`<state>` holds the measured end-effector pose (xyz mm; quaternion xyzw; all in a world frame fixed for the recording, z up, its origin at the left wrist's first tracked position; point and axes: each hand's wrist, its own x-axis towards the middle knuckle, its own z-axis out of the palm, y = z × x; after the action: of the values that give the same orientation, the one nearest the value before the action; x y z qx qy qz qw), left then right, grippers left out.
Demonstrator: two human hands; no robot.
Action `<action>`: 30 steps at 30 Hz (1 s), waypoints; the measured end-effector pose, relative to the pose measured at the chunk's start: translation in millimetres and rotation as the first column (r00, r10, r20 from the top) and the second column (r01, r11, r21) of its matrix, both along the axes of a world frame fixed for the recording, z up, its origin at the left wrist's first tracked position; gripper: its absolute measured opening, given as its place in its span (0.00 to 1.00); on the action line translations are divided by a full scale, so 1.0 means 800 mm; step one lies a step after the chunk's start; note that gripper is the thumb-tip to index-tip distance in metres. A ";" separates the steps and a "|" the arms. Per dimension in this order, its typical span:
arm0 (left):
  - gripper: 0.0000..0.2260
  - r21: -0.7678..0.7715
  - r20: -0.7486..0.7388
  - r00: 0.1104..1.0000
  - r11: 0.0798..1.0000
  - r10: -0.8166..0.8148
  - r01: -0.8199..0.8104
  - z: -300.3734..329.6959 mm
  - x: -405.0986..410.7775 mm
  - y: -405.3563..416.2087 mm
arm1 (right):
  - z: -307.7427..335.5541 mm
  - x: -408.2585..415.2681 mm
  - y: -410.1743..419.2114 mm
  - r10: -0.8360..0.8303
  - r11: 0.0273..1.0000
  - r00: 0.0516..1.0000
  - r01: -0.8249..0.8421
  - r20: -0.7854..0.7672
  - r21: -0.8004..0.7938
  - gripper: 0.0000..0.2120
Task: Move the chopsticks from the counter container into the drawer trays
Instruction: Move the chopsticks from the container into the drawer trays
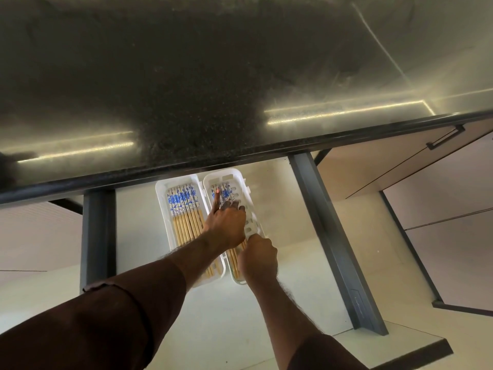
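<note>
Two white trays lie side by side in the open drawer (138, 236). The left tray (162, 204) holds several bamboo chopsticks (184, 209) with blue-and-white patterned tops, laid in a neat row. The right tray (241, 182) has slotted holes and holds a few chopsticks (225, 192) of the same kind. My left hand (226, 222) rests on the chopsticks in the right tray, index finger stretched toward their patterned tops. My right hand (257, 256) is closed around the near ends of those chopsticks at the tray's front. No counter container is in view.
A dark speckled countertop (186, 89) overhangs the back of the drawer. Grey metal drawer rails run along the left (97, 236) and right (330, 236). A cabinet front with a dark handle (445, 137) stands to the right.
</note>
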<state>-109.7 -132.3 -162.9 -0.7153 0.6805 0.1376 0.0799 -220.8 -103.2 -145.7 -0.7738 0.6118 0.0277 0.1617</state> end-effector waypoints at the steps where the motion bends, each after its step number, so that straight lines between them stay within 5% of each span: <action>1: 0.23 0.006 0.011 1.000 1.000 -0.004 0.004 0.000 0.000 0.001 | 0.001 0.001 0.003 0.009 1.000 1.000 -0.009 0.000 0.018 0.12; 19: 0.22 0.014 0.054 0.998 1.000 0.019 -0.020 0.001 0.001 0.005 | 0.008 -0.005 0.009 0.074 0.992 0.995 -0.081 0.069 0.101 0.20; 30: 0.28 -0.163 -0.117 0.993 0.987 -0.020 0.001 0.056 0.004 0.025 | 0.067 -0.007 0.008 -0.053 0.981 0.980 0.014 0.194 0.195 0.14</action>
<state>-106.2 -112.0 -117.9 -0.7064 0.6967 0.1232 -0.0186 -226.2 -96.8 -92.1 -0.7430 0.6000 0.0068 0.2965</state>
